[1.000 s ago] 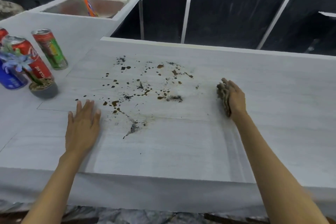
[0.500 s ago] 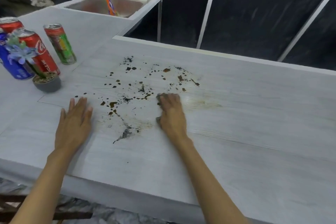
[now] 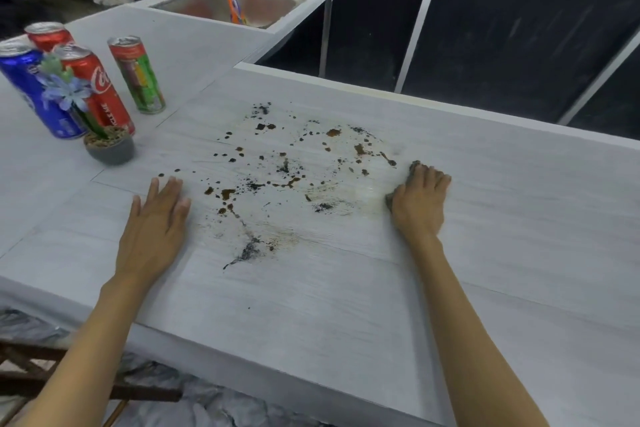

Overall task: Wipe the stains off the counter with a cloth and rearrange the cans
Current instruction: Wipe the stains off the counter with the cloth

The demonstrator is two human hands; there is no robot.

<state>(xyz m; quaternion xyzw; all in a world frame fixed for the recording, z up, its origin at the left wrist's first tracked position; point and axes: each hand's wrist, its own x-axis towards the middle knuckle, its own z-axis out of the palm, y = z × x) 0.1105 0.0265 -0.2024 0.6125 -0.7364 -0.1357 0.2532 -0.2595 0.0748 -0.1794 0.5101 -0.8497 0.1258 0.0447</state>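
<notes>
A grey cloth (image 3: 412, 170) is pressed under the closed right hand (image 3: 419, 202) at the right edge of the stains (image 3: 287, 177) mid-counter (image 3: 519, 218), the left hand (image 3: 156, 218) is laid flat, empty, and the cans (image 3: 104, 94) are clustered at the far-left corner.

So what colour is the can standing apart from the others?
Red on top, green lower down: the lone can, seen in the head view.

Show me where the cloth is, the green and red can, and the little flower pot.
cloth (image 3: 412, 168): head view, dark corner poking out past the right hand's fingertips.
green and red can (image 3: 138, 76): head view, middle of its side.
flower pot (image 3: 111, 152): head view, grey front wall.
</notes>
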